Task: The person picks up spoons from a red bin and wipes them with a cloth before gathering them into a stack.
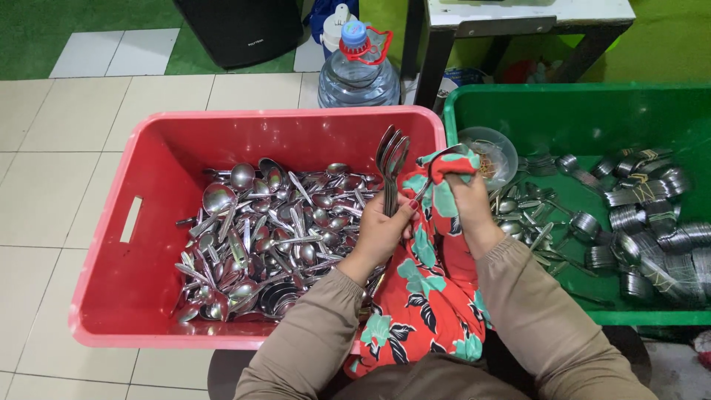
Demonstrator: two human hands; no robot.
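My left hand (pixel 384 231) grips a small bunch of metal forks (pixel 390 164), their tines pointing up over the right side of the red crate (pixel 126 244). In my right hand (pixel 468 201) is a red cloth with green flowers (pixel 426 296), wrapped around one piece of cutlery whose bowl end (pixel 444 153) pokes out at the top. The cloth hangs down between my arms. Both hands hover over the gap between the red crate and the green crate (pixel 592 111).
The red crate holds a heap of loose spoons and forks (pixel 266 230). In the green crate lie bundled cutlery stacks (pixel 652 222), loose pieces and a clear plastic bowl (pixel 490 152). A water jug (pixel 358 70), a black box and a table leg stand behind.
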